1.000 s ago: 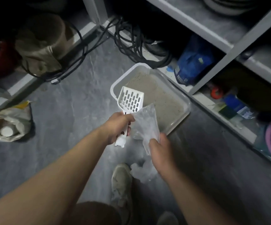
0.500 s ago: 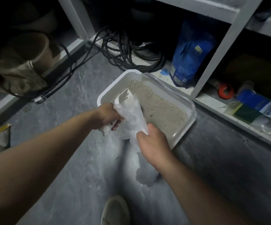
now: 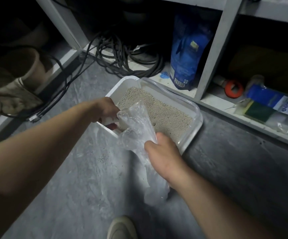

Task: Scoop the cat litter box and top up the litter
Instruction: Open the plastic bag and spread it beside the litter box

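Observation:
The white litter box (image 3: 194, 107) sits on the grey floor against the shelf base, filled with beige litter (image 3: 164, 111). My left hand (image 3: 105, 108) grips the white handle of the litter scoop (image 3: 107, 120) at the box's near left corner; the scoop's slotted head is hidden behind the bag. My right hand (image 3: 162, 154) pinches a clear plastic bag (image 3: 136, 123) that stands up over the box's near edge and trails down to the floor.
A blue litter bag (image 3: 186, 54) stands on the low shelf behind the box, beside a white upright post (image 3: 214, 54). Coiled black cables (image 3: 122, 54) lie at the back. A tan pot (image 3: 22, 69) lies left. My shoe (image 3: 121, 227) is at the bottom. Scattered grains (image 3: 104, 157) dot the floor.
The view has closed in on the box. My left hand lowered the scoop to the box's near corner, and its head went out of sight behind the bag in my right hand.

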Tool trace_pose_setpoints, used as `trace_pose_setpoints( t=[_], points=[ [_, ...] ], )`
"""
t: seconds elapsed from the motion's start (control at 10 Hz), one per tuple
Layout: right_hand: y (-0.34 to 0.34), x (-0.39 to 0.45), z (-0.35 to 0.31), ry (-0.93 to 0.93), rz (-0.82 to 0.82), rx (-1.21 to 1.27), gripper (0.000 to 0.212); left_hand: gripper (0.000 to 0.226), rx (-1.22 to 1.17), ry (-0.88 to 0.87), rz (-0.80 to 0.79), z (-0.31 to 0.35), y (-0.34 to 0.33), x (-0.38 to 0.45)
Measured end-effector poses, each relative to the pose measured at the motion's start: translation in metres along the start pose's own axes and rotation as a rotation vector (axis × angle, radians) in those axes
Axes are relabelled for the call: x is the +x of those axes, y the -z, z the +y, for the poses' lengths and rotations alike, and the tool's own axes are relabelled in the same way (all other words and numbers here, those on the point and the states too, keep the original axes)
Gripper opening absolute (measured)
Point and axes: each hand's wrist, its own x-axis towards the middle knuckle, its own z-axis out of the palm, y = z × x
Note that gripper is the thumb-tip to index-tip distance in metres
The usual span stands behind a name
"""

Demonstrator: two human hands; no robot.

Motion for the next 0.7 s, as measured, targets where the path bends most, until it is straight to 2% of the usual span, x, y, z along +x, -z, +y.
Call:
trace_pose_setpoints(
  t=[0.2, 0.3, 0.5, 0.7],
  points=[
    [0.004, 0.003, -0.003, 0.005, 0.01, 0.025, 0.01, 0.019, 0.071, -0.021, -0.008, 0.005, 0.005, 0.002],
    [0.002, 0.004, -0.004, 0.007, 0.001, 0.022, 0.013, 0.013, -0.007, -0.045, 0.075, -0.002, 0.002, 0.015],
    [0.002, 0.004, -0.002, 0.011, -0.026, 0.042, 0.009, 0.031, -0.238, -0.06, 0.089, -0.013, -0.012, 0.029],
    [0.004, 0.004, 0.0, 0.015, -0.006, 0.075, 0.011, 0.031, -0.275, -0.049, 0.108, -0.024, -0.018, 0.045]
  ],
)
